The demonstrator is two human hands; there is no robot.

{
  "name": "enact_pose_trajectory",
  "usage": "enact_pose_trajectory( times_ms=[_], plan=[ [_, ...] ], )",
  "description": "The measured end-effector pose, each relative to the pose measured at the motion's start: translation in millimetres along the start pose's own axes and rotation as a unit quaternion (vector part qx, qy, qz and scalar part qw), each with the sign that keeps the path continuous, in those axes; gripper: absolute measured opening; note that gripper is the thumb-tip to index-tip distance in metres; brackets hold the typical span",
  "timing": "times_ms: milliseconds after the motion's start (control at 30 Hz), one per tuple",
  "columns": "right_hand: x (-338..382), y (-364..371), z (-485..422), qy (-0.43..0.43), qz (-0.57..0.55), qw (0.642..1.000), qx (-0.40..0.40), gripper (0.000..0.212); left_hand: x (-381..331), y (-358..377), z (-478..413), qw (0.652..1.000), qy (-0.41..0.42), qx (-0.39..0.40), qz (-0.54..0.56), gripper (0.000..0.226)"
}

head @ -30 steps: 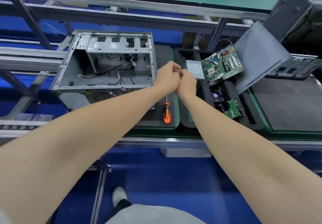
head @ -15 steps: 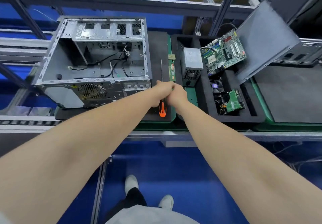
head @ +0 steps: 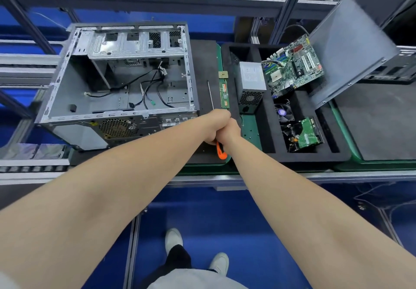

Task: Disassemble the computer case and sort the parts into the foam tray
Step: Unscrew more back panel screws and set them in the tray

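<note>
Grey steel case [head: 117, 99]: on its side on the dark mat [head: 203, 63], left of centre, open face up. Stripped but for loose cables [head: 155, 86] on its floor

Black foam tray [head: 315, 157]: just right of the mat. It holds a power supply [head: 251, 79], a motherboard [head: 295, 65] askew across the far pockets, a fan [head: 282, 112] and a hard drive [head: 308, 133]. Side panel [head: 346, 50] leans over its far right corner

Memory stick [head: 224, 94] and chip [head: 222, 74]: on the green strip between mat and tray, in no pocket

Screwdriver [head: 221, 152]: orange handle, flat on the mat, partly under the hands

Left hand [head: 215, 126], right hand [head: 228, 131]: pressed together above the screwdriver, fingers curled inward. Whether they pinch a small part or nothing cannot be told

Stage, by judgement: late, with small items left to sort

Risks:
- Anything small between the fingers may drop into the gap between mat and tray if the hands part over it.
- Stick and chip lie near the forearms' path, so a careless sweep could knock them off.
- The askew motherboard may slide if the tray is jolted
</note>
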State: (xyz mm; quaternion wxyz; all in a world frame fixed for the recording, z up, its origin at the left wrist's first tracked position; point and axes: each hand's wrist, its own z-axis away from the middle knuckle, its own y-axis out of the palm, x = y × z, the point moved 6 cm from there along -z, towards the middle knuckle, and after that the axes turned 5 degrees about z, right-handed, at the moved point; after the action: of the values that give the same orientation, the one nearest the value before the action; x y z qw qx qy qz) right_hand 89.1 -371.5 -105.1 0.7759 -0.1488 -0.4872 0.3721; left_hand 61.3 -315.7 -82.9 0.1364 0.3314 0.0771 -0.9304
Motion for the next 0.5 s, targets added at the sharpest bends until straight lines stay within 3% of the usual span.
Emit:
enact_pose_trajectory(
  times_ms=[67,133,300,500],
  plan=[
    [-4,-1,-3,-0.004,0.032,0.999,0.011,0.020,-3,1,2,1.000,0.010,-0.004,-0.008,0.023],
    [-12,-10,-5,0.007,-0.034,0.999,-0.005,0.007,-13,2,4,0.998,0.048,-0.021,-0.031,0.030],
    [-1,-27,3,-0.033,-0.200,0.979,-0.016,0.013,-45,2,27,0.975,0.123,-0.123,-0.140,0.050],
    [28,-57,26,-0.094,-0.257,0.962,-0.008,0.009,-86,-4,67,0.934,0.235,-0.171,-0.206,0.033]
  ],
)
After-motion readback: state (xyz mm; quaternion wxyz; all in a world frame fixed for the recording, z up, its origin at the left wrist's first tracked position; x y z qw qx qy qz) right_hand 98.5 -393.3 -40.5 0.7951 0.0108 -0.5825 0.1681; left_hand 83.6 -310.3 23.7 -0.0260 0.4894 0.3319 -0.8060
